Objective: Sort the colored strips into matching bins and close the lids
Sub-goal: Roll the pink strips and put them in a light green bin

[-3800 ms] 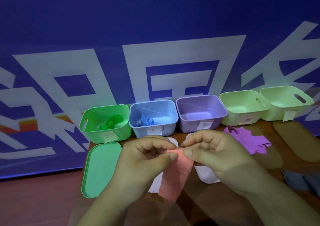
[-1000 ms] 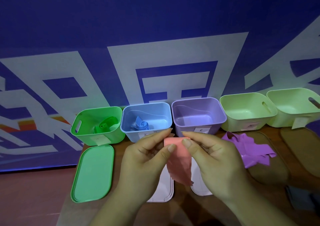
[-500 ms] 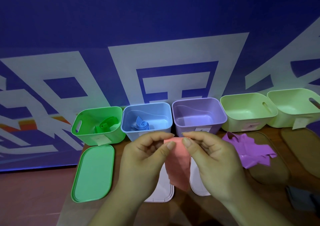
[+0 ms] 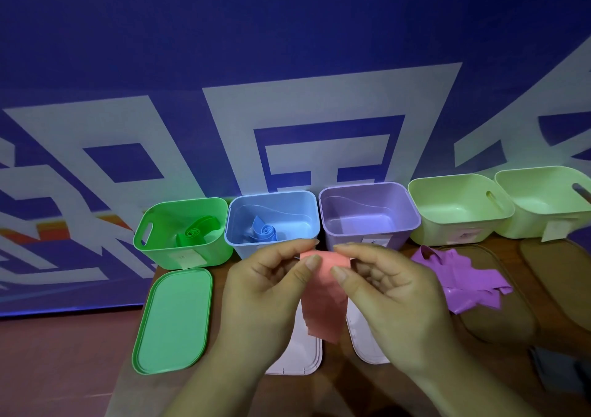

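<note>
Pink strip [image 4: 323, 301]: pinched at its top edge by left hand [image 4: 265, 292] and right hand [image 4: 391, 301], hanging near the purple bin [image 4: 367, 224]. Purple strips [image 4: 463, 279]: heaped to the right.

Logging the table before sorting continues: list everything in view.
Green bin: one, green, far left.
Green strip: one, rolled, inside green bin.
Blue bin: one, light blue, second from left.
Blue strip: one, rolled, inside blue bin.
Purple bin: one, lilac, middle.
Pale green bins: two, far right.
Green lid: one, before green bin.
White lids: two, front centre.
Brown lids: two, front right.
Purple strips: pile, partly on brown lid.
Pink strip: one, salmon, held.
Left grip, right grip: pinch pink strip's top.
</note>
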Available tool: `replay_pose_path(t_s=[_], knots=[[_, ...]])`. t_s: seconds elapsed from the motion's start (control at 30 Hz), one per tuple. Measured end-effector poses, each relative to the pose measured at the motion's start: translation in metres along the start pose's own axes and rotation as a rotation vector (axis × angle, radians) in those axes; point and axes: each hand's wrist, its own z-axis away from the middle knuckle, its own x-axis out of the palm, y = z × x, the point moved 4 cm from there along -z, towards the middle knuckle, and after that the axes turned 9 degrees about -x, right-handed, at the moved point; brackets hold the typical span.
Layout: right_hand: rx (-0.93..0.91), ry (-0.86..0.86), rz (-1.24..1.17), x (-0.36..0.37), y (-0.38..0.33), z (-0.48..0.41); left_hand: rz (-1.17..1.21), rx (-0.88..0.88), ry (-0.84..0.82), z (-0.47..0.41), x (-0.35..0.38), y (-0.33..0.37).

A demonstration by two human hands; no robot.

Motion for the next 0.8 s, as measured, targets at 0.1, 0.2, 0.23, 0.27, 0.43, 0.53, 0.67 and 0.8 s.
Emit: replay_pose_path(t_s=[0.1, 0.2, 0.23, 0.27, 0.43, 0.53, 0.67, 0.8], knots=[[0.006, 0.005, 0.006, -0.0008, 0.0014, -0.0009, -0.034, 0.007, 0.013, -0.0004, 0.0001, -0.0003], [0.003, 0.0, 0.023, -0.0013, 0.0007, -0.0015, -0.052, 0.016, 0.013, 0.0002, 0.0008, -0.0001], [0.006, -0.001, 0.022, -0.0017, 0.0005, -0.0016, -0.053, 0.02, 0.009, 0.0004, 0.0012, 0.0001], [0.01, -0.003, 0.02, -0.0022, 0.0003, -0.0017, -0.049, 0.021, 0.005, 0.0005, 0.0016, 0.0004], [0.014, 0.025, -0.014, -0.0035, -0.0049, -0.0042, 0.017, 0.011, -0.052, -0.0001, 0.0019, 0.0003], [0.021, 0.043, -0.031, -0.0041, -0.0065, -0.0059, 0.034, 0.016, -0.088, 0.0001, 0.0017, -0.0019], [0.036, 0.046, -0.057, -0.0045, -0.0048, -0.0063, 0.037, 0.031, -0.08, 0.0, 0.0001, -0.0042], [0.046, 0.053, -0.071, -0.0048, -0.0052, -0.0067, 0.037, 0.042, -0.091, 0.0003, -0.0006, -0.0041]])
